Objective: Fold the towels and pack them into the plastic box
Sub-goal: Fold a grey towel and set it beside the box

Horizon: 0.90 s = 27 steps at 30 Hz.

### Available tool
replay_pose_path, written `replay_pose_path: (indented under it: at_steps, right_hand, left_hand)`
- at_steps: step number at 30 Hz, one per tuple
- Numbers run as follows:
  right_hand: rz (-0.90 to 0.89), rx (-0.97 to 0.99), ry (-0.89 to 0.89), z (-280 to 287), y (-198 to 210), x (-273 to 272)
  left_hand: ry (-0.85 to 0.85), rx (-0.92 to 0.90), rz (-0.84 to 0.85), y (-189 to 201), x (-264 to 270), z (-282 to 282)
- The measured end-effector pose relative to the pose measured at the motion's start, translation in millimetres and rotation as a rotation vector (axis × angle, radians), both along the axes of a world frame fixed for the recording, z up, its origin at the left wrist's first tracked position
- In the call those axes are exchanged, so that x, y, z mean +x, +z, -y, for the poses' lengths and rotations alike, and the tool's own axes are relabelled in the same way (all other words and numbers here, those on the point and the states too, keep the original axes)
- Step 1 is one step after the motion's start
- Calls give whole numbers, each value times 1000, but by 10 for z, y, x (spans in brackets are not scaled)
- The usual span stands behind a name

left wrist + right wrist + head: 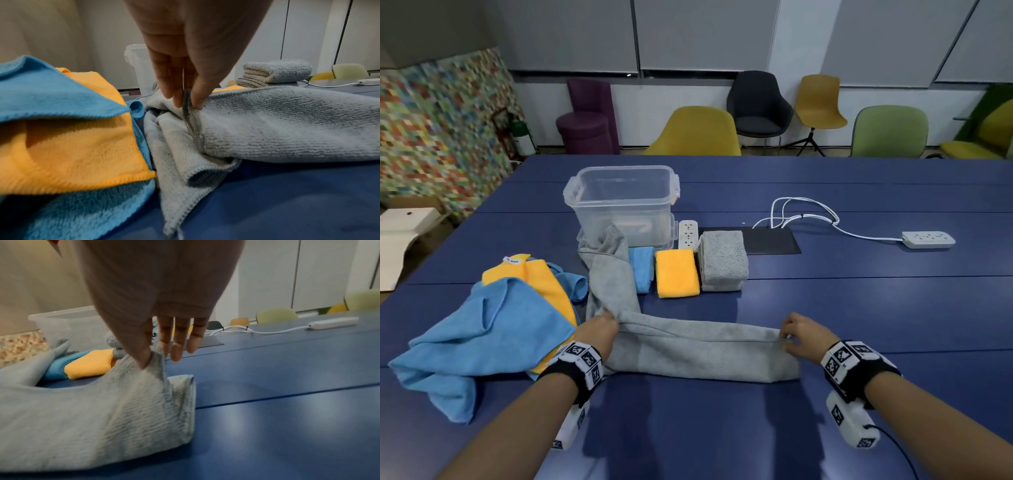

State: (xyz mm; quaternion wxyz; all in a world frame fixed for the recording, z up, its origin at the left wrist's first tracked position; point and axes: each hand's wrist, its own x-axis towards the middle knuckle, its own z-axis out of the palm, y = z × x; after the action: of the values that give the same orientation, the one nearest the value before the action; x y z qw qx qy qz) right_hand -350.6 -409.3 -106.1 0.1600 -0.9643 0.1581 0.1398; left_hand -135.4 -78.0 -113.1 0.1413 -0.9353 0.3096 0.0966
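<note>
A long grey towel (698, 349) lies across the blue table (876, 308) in front of me, its far part trailing up toward the clear plastic box (621, 202). My left hand (604, 327) pinches the towel's hemmed edge (188, 104) at the left. My right hand (792, 337) pinches the edge (155, 360) near the right end between thumb and forefinger, the other fingers straight. Beside the box lie folded towels: blue (642, 269), orange (676, 272) and a grey stack (722, 260).
A loose heap of blue (482, 339) and orange (541, 281) towels lies at my left. Two white power strips (928, 238) (687, 234) with cables and a dark floor plate (770, 240) sit beyond. Several chairs (695, 132) line the far edge.
</note>
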Motion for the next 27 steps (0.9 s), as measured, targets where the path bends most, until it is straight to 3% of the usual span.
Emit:
replay_pose_path:
  at_steps: [4, 12, 15, 19, 23, 27]
  right_hand:
    - [4, 18, -18, -20, -131, 184]
    - [-222, -2, 77, 32, -369, 367]
    - [-193, -49, 147, 82, -378, 295]
    - [-26, -281, 365, 21, -397, 192]
    - [-187, -249, 252, -14, -473, 119]
    - [-189, -286, 222, -34, -419, 99]
  left_hand:
    - [-34, 28, 9, -89, 5, -29]
    - [-66, 42, 1, -141, 29, -20]
    - [-68, 43, 12, -135, 29, -5]
    - [-64, 83, 34, -143, -14, 23]
    - [-43, 81, 41, -168, -45, 38]
    - [-9, 79, -34, -256, -124, -9]
